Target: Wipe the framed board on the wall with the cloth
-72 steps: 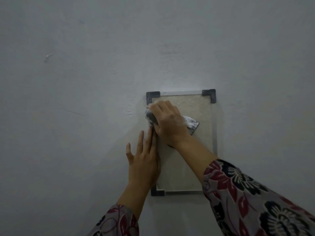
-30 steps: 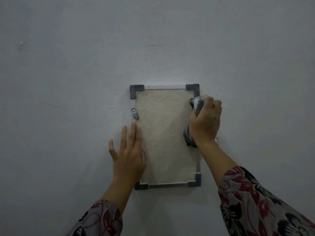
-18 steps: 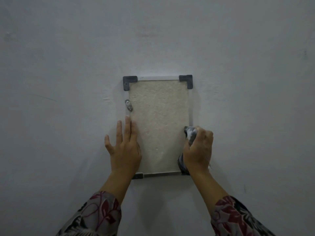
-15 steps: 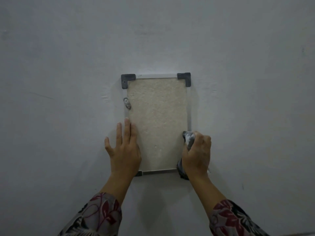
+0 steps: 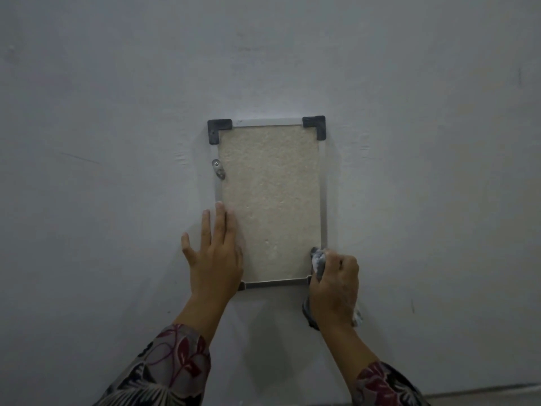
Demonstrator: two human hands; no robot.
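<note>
Change since earlier frames: the right hand (image 5: 334, 284) with the cloth (image 5: 318, 260) has travelled from the upper left of the board, across to its upper right edge, then down that edge to the lower right corner. The left hand has stayed pressed at the lower left edge throughout.

Item 1, wall (image 5: 102, 171): plain grey-white, fills the picture; faint scuffs at left and far right. No writing.

Item 2, left hand (image 5: 215, 259): centre-left of the picture, open and flat, fingers spread and pointing up, lying across the board's lower left edge and corner. Holds nothing; appears to steady the frame.

Item 3, framed board (image 5: 270, 200): centre of the picture, mounted on the wall, long axis vertical. Pale speckled panel, thin light frame, dark corner caps visible at the top two corners. A small metal fixing tab (image 5: 219, 169) sits on the upper left edge. No brand, label or legible text.

Item 4, right hand: centre-right and low, closed in a fist around the bunched cloth, which shows above and below the fist and touches the frame's lower right corner.

Governing relation: the board lies above and between the two hands; the cloth hand is at its bottom right. Judged next move: along the bottom edge leftward, or back up the panel along the long axis.
</note>
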